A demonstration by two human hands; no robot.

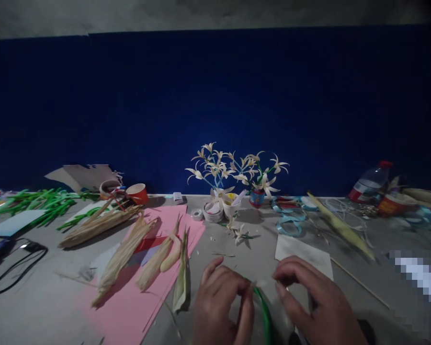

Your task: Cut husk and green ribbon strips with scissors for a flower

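My left hand (221, 299) and my right hand (314, 302) meet at the bottom middle, fingers curled and pinched together on a thin green strip (265, 314) that runs down between them. A small pale piece (263, 283) sits at the pinch between both thumbs. Just behind my right hand lies a white paper sheet (303, 254). To the left of my left hand, dried corn husks (154, 261) lie on a pink sheet (129, 306).
A bunch of pale husk flowers (233, 167) stands in small cups (222, 208) at the back middle. Green leaf strips (43, 201), an orange cup (138, 193), blue ribbon loops (289, 223), a plastic bottle (369, 182), a long husk (341, 227) and black cables (14, 258) surround them.
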